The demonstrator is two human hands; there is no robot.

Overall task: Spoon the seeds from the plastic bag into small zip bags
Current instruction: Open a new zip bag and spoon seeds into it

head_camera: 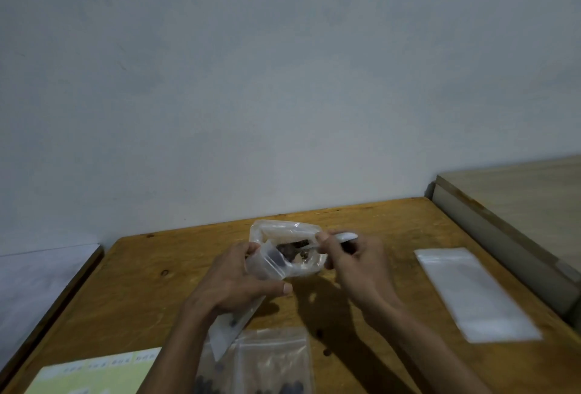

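At frame centre, the left hand grips a small zip bag, mouth open, beside the plastic bag of seeds on the desk. The right hand pinches a white spoon over them.

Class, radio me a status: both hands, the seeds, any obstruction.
Left hand holds small zip bag open. Right hand grips spoon, dipped in plastic bag of seeds. No obstruction seen.
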